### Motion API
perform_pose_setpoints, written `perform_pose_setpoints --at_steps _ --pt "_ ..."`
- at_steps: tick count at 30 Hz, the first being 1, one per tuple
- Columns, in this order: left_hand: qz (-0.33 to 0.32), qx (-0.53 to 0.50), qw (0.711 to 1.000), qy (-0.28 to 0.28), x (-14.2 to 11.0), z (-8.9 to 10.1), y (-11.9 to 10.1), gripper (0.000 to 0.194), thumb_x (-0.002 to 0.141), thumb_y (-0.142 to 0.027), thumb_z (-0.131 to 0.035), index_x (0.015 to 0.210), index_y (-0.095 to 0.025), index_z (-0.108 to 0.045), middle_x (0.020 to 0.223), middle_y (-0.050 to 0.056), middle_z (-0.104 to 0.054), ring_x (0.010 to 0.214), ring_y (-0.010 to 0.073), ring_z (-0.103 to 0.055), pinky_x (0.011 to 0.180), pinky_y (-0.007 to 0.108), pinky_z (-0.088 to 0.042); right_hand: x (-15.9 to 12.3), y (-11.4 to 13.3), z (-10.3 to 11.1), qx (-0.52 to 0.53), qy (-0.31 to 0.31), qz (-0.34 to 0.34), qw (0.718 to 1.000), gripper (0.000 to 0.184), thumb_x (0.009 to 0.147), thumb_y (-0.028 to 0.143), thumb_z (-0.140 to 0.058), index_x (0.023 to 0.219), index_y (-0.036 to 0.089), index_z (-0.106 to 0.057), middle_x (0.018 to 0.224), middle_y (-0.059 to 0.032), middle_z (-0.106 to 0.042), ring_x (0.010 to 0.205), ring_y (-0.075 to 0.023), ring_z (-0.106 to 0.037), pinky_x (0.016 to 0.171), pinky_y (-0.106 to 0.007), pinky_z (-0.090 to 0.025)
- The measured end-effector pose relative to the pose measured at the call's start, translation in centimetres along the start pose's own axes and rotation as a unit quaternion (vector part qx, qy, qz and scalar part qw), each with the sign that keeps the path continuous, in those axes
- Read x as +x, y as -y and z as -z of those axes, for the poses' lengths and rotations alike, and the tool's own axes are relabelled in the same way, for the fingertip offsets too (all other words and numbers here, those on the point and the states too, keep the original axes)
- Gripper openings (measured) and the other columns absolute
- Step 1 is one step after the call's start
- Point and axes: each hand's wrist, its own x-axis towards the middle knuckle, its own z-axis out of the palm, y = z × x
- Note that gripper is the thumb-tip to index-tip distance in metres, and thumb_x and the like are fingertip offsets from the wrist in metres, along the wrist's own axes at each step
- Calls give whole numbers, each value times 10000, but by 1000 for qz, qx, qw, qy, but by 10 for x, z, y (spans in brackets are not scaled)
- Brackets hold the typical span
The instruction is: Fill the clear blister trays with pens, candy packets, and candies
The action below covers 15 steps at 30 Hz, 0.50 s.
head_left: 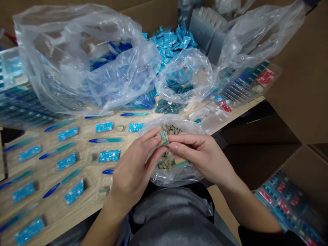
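Observation:
Over an open clear plastic bag (166,179), both of my hands meet at the fingertips. My left hand (135,164) pinches a small green and yellowish striped block (163,136) between thumb and fingers. From the other side, the thumb and forefinger of my right hand (202,150) close on the same small block; whether there is more than one piece is hard to see. Many loose small striped blocks (169,162) lie in the bag just below my fingers.
Clear trays with blue pens (106,140) and blue printed packets (109,155) cover the table at left. Large plastic bags (87,82) stand behind, beside piled blue packets (174,41). Filled trays (251,78) lean at right; a cardboard box (304,177) holds more packs below.

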Motion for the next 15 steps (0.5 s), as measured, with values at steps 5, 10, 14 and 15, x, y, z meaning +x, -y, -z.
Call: perform_pose_setpoints --at_steps 5,10,14,15 --pt "26 -67 997 0 -7 1 5 213 898 -91 -658 1096 -160 -613 1118 58 -717 1056 130 -698 939 224 -580 1 0 3 19 32 -37 999 199 810 312 -754 993 250 -804 986 -10 -776 807 -112 -699 736 -211 -577" --pt "94 -149 982 -69 -18 1 4 332 840 -45 -710 1122 -204 -638 1128 30 -714 1058 139 -692 915 262 -594 4 6 3 -72 33 -38 996 223 826 311 -740 1036 259 -792 997 -11 -782 763 -121 -721 669 -201 -599" --pt "193 -91 955 -208 -46 23 19 210 855 -123 -720 1038 -216 -672 1046 17 -738 1013 156 -713 843 286 -623 1 6 15 -212 -1 25 977 207 853 306 -745 1049 359 -788 1057 -8 -770 880 -159 -754 662 -152 -587" --pt "231 -56 939 -249 -59 34 27 159 856 -159 -727 997 -214 -678 1011 15 -745 978 157 -724 811 281 -627 2 3 20 -231 6 56 971 218 860 281 -740 1056 362 -789 1035 -29 -772 854 -172 -761 599 -138 -571"
